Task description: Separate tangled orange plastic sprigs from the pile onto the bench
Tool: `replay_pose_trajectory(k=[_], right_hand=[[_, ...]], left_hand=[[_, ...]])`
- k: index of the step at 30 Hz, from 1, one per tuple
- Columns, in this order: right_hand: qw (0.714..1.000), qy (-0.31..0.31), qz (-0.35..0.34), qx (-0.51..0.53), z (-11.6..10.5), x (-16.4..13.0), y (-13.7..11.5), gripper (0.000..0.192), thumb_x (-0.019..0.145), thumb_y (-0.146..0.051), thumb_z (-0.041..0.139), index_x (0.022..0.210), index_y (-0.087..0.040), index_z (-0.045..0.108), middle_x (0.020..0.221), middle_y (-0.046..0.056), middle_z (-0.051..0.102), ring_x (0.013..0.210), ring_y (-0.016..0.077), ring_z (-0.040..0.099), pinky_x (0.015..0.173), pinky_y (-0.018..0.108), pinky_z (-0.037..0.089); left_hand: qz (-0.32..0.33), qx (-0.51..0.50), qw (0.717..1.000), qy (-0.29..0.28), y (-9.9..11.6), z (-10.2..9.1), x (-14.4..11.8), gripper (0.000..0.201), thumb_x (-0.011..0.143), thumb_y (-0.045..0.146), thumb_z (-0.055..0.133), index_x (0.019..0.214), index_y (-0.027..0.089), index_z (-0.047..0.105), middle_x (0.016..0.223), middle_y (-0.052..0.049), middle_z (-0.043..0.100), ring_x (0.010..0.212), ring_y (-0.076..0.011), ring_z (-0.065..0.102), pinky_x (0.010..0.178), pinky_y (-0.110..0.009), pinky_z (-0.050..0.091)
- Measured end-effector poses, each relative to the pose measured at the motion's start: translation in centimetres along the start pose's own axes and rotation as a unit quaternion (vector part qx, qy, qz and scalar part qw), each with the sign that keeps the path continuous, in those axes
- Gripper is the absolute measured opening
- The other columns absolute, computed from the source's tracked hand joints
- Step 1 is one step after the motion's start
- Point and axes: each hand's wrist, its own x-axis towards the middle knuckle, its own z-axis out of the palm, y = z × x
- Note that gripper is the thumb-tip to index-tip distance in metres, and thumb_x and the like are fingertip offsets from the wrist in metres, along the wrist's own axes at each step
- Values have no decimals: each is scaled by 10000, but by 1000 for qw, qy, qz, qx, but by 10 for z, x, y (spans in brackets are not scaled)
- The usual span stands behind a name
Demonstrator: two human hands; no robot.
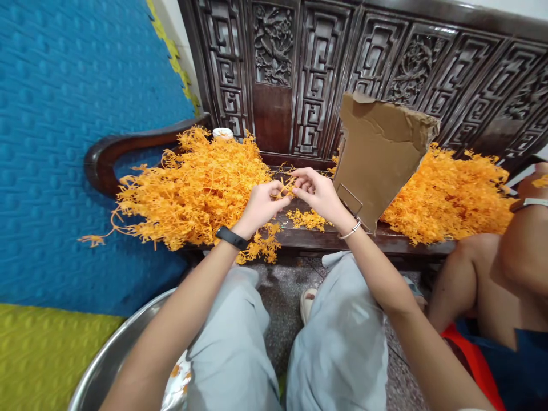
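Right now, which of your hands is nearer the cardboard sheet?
The right. The right hand is just left of the cardboard, its wrist almost at the sheet's lower edge. The left hand sits farther left, beside the big orange pile.

**Item Count by Kind**

Hands of the wearer: two, the left hand (pixel 262 206) and the right hand (pixel 319 196), both at frame centre. Between them: one small orange sprig (pixel 286 187).

Heaps of orange plastic sprigs: two, one large heap (pixel 192 188) at centre left and one heap (pixel 449 197) at centre right. Small loose clusters at centre: two, one (pixel 307 219) on the bench and one (pixel 259 246) at its front edge.

Cardboard sheets (pixel 379 151): one, upper centre right.

Metal basins (pixel 115 357): one, lower left.

Wrist items: one black band (pixel 232 238), one silver bangle (pixel 350 231).

Wooden benches (pixel 325 237): one.

Other persons (pixel 492 285): one, right edge.
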Motion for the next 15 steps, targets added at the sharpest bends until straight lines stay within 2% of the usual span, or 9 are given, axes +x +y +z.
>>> replay_pose_trajectory(k=[5,9,12,15], right_hand=[[998,26,-31,-53,1,0,-1,210,770,-87,481,957,-146,557,825,39,557,719,130,511,660,274,421],[995,27,-43,-91,1,-2,-5,126,762,-85,488,815,-140,588,799,55,579,703,150,526,670,302,431],[997,53,-27,-43,0,-1,-3,86,734,-78,521,753,-137,579,772,52,612,687,149,560,668,301,450],[998,61,-8,10,0,-1,-2,56,735,-96,532,716,-146,548,778,47,635,697,144,589,673,297,466]], left_hand=[[-11,-52,999,10,5,0,-3,229,716,335,635,799,186,482,374,105,427,285,-59,391,318,-162,284],[-6,-76,997,-16,6,1,-4,262,793,338,563,1006,190,525,321,120,364,243,-63,333,286,-165,242],[6,-68,997,-42,6,2,-4,362,808,312,550,1148,187,536,322,114,358,242,-54,316,289,-166,255],[15,-72,996,-51,6,1,-3,370,808,302,549,1156,177,554,336,102,389,258,-55,359,307,-165,308]])
